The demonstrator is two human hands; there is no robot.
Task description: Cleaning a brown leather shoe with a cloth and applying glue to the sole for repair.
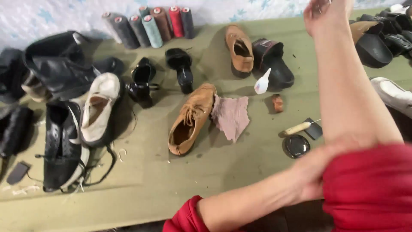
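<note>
L hand [315, 174] was pressed against the R arm at the red sleeve [369, 189], fingers curled round the cuff edge and gripping cloth, nothing else. R hand [324, 15] was raised well above the table at the top of the view, blurred and partly cut off; couldn't tell if it was open or closed, or held anything.

Nearest things, just below and left of the R forearm: a round black tin lid [296, 146], a small wooden-handled awl [299, 127] w/ a dark patch beside it, a small reddish block [277, 103] and a white glue bottle [262, 81]. Further left of both hands lay a tan lace-up shoe [191, 118] on its side, touching a pinkish cloth [231, 116]. Its mate [239, 48] sat beyond, beside a black slide sandal [273, 62]. 6 thread cones [148, 23] stood at the far edge. More black and white shoes lay well off to the left, on the green table [171, 180].

Risks, as I judged them: the R elbow hung just over the awl and lid, so dropping the arm carelessly could've knocked them off or met the awl's point. The glue bottle lay tipped near the cloth; a nudge might've leaked glue onto cloth or shoe. Loose sleeve cloth could've dragged thru small bits.
</note>
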